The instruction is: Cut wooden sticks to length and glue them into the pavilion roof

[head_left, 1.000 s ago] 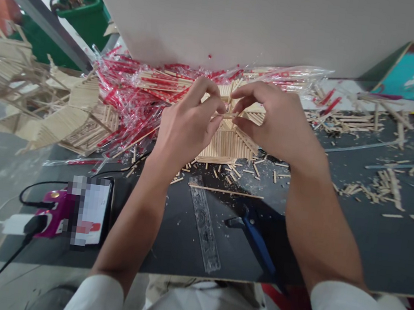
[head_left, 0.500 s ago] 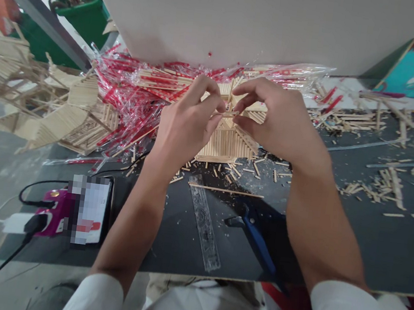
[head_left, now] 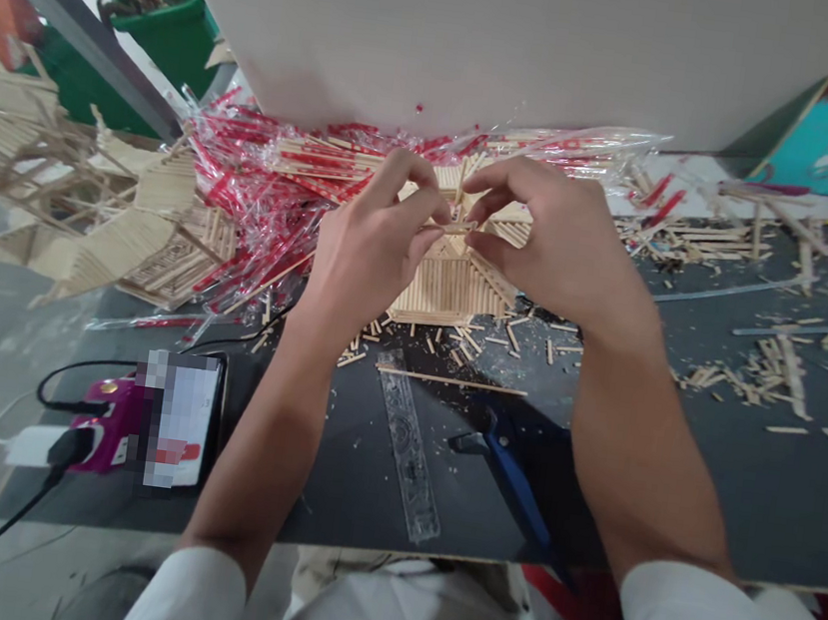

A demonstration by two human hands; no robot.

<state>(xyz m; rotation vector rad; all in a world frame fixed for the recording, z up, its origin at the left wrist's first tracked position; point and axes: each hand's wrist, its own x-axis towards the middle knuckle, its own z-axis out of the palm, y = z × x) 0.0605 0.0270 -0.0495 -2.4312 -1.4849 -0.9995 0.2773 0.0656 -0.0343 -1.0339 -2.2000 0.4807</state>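
A short thin wooden stick (head_left: 458,228) lies level between my fingertips, above a model built of wooden sticks (head_left: 436,288). My left hand (head_left: 382,236) pinches its left end between thumb and fingers. From the other side, my right hand (head_left: 544,231) closes thumb and fingertips on its right end. The model has slanted panels of sticks laid side by side, and an upright stick (head_left: 461,177) rises from its top. My hands hide part of the upper model.
Offcuts litter the dark table around the model. Nearer me lie a clear ruler (head_left: 408,450), a long stick (head_left: 454,382) and a blue-handled cutter (head_left: 519,474). Red-and-clear wrappers (head_left: 261,201) crowd behind. A phone (head_left: 185,423) and a larger stick model (head_left: 95,201) are at left.
Almost nothing differs. My left hand has shifted very slightly left, while both hands keep their pinch on the short stick above the model.
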